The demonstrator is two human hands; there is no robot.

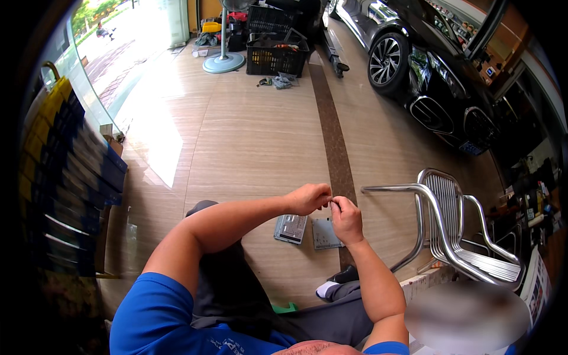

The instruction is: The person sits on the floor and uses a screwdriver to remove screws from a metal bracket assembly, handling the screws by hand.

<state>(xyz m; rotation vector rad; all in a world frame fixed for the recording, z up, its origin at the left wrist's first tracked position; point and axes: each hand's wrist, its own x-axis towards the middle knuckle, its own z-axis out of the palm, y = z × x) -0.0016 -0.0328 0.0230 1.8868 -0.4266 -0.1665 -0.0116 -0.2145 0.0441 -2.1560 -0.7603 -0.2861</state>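
Observation:
My left hand (309,199) and my right hand (347,220) meet in front of me, fingertips pinched close together. If anything is between them, it is too small to make out. Below them on the tiled floor lies a silver metal box-shaped unit (290,228) with a label and a dark strip on its top. Beside it, partly behind my right hand, is a flat grey metal plate (325,234) with small holes. Neither hand touches the unit or the plate.
A chrome slatted chair (447,219) stands at the right. Farther off are a black car (426,71), a fan base (223,63) and black plastic crates (276,58). A rack of blue and yellow packages (59,160) lines the left. My shoe (343,276) rests near the plate.

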